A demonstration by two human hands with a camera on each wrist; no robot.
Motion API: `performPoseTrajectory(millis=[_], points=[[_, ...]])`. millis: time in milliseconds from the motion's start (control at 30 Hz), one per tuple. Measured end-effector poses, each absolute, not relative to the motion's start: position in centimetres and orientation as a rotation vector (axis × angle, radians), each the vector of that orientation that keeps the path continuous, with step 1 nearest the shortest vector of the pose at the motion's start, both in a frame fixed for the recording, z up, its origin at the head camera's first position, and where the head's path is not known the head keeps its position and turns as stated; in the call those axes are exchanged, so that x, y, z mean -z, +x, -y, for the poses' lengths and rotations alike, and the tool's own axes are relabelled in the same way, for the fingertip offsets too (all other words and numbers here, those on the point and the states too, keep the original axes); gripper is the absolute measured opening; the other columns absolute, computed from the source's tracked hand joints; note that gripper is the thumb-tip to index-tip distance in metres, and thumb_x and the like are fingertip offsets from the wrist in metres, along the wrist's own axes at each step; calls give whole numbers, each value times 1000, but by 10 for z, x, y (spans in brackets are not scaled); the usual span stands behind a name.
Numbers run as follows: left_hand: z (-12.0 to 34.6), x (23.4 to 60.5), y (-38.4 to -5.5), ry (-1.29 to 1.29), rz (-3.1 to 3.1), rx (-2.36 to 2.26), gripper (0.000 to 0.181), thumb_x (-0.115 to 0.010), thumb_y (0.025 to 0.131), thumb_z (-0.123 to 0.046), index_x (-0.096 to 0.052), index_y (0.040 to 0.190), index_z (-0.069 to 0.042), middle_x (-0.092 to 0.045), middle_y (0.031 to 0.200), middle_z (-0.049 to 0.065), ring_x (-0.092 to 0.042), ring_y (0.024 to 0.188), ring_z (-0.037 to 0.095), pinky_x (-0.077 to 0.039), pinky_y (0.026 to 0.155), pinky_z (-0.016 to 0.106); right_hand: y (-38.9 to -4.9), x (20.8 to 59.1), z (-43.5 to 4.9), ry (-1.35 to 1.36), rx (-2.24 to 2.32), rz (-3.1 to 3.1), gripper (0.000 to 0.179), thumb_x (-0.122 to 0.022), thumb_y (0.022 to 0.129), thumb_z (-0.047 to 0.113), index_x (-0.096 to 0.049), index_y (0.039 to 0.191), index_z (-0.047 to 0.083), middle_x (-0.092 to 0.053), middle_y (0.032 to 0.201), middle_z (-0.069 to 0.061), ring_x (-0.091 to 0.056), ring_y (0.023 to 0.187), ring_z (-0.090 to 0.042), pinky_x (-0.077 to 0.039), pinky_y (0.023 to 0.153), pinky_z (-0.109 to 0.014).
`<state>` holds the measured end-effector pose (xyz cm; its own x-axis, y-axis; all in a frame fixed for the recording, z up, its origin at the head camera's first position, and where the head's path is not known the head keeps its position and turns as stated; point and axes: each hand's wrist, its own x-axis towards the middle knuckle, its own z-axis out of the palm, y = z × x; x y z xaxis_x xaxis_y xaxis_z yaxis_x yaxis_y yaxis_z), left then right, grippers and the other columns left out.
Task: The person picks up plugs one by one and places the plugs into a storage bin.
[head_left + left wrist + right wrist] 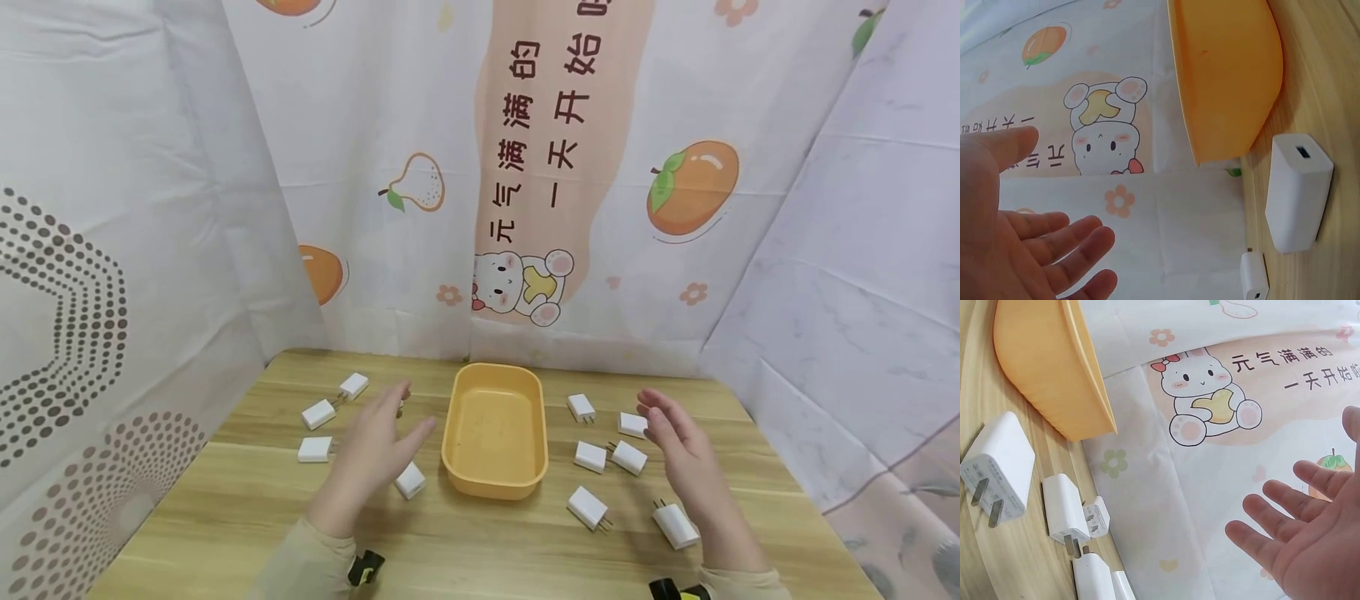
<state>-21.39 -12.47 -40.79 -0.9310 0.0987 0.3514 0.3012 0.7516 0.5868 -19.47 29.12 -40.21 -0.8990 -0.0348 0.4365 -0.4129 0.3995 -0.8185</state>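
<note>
A yellow-orange plastic basket [495, 433] stands in the middle of the wooden table, its inside bare. My left hand [375, 454] hovers left of it, fingers spread and relaxed, holding nothing. Nearest to that hand lies a white charger plug [410, 481], whose port end faces the left wrist camera [1300, 194]. To the right of the basket my right hand [684, 454] is raised with loosely extended fingers and nothing in them. Close by are a white charger [676, 526] and another charger [633, 425] partly hidden by the fingertips. Metal prongs show on the charger [999, 465] in the right wrist view.
More white chargers lie on the left, among them one charger [315, 449] near the hand and one [354, 385] at the back. Several others, including a charger [587, 507], lie on the right. A printed curtain [420, 275] hangs along the table's back edge.
</note>
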Motion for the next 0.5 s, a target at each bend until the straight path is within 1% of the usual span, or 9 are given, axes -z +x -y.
performPoseTrajectory(millis=[67, 133, 200, 300, 367, 500], points=[[121, 408, -216, -283, 2655, 1013, 72, -66, 96, -51, -49, 149, -6, -63, 134, 11, -62, 112, 29, -52, 91, 50, -195, 401, -292, 391, -1536, 2296, 46, -37, 113, 25, -45, 148, -3, -54, 143, -5, -53, 124, 1, -45, 96, -15], [118, 409, -218, -254, 2667, 1058, 68, -65, 97, -51, -52, 145, -5, -66, 127, 9, -65, 101, 24, -54, 83, 46, -194, 400, -292, 394, -1566, 2281, 46, -36, 113, 25, -44, 148, -3, -54, 142, -1, -54, 125, -1, -46, 96, -15], [114, 410, -221, -231, 2685, 1090, 62, -66, 97, -48, -57, 140, -4, -69, 120, 9, -66, 94, 21, -55, 81, 46, -194, 399, -293, 395, -1586, 2276, 47, -35, 113, 26, -44, 148, -3, -54, 142, 0, -54, 125, -1, -46, 97, -16], [110, 413, -226, -203, 2729, 1098, 53, -64, 99, -45, -64, 131, -2, -71, 109, 8, -67, 89, 20, -55, 80, 47, -192, 398, -294, 396, -1616, 2265, 47, -35, 113, 26, -43, 148, -4, -54, 142, -2, -54, 125, -1, -46, 97, -17], [107, 417, -229, -202, 2751, 1102, 49, -64, 99, -42, -67, 126, -1, -71, 103, 6, -67, 89, 20, -56, 81, 47, -192, 398, -294, 395, -1629, 2261, 48, -35, 113, 27, -43, 148, -5, -54, 142, -2, -54, 124, 0, -46, 97, -17], [104, 423, -235, -223, 2769, 1132, 44, -66, 99, -38, -70, 119, 1, -68, 93, 4, -66, 87, 21, -56, 80, 45, -192, 399, -295, 390, -1665, 2255, 49, -36, 113, 28, -43, 147, -6, -55, 140, 0, -55, 125, -4, -47, 98, -19]])
